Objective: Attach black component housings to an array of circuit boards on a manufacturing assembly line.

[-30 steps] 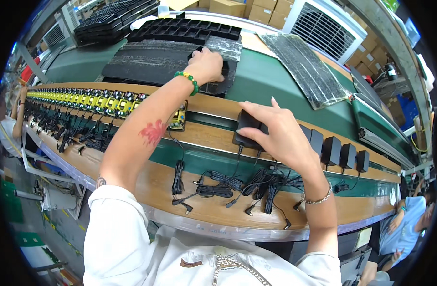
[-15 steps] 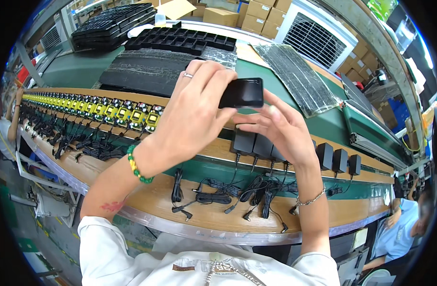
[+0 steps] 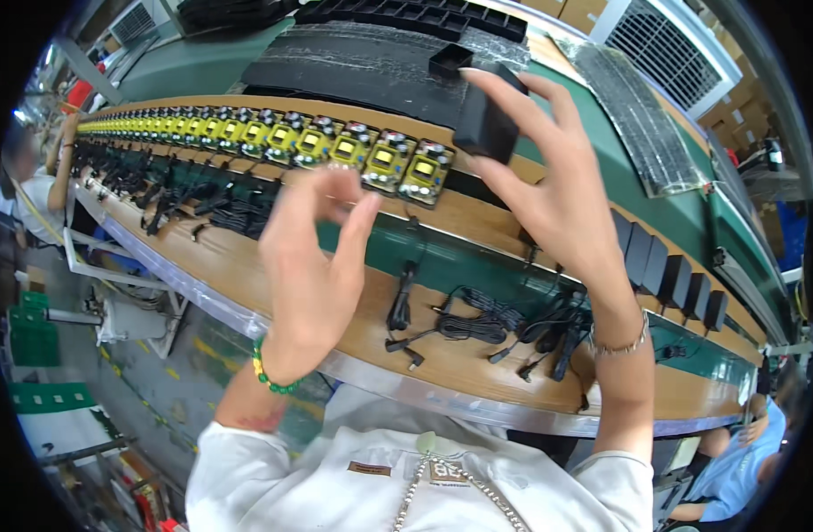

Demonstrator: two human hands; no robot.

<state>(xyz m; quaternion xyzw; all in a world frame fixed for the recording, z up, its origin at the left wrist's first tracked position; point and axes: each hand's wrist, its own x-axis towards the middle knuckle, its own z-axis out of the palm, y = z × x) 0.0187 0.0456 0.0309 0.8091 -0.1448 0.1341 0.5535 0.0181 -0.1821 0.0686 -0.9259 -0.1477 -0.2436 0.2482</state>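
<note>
A black adapter housing (image 3: pixel 490 120), shaped like a deep rectangular block, is upright in my right hand (image 3: pixel 553 177). The thumb and fingers of that hand press on its sides. My left hand (image 3: pixel 313 262) holds nothing that shows; its thumb and fingertips are apart and slightly blurred. It hovers over the work edge just in front of a row of yellow-and-black circuit boards (image 3: pixel 344 155). The closest board (image 3: pixel 424 173) lies between my two hands.
Black adapters (image 3: pixel 672 282) stand in a row at the right. Coiled black cables (image 3: pixel 477 319) lie along the wooden ledge (image 3: pixel 442 377). A black compartment tray (image 3: pixel 406 22) rests at the back beyond a dark sheet (image 3: pixel 353 71). People in blue (image 3: pixel 734 470) and at far left (image 3: pixel 38 191) sit nearby.
My hands have parted: the left has let go of the housing and dropped down and left, while the right keeps it and has swung right. The view has turned toward the circuit boards.
</note>
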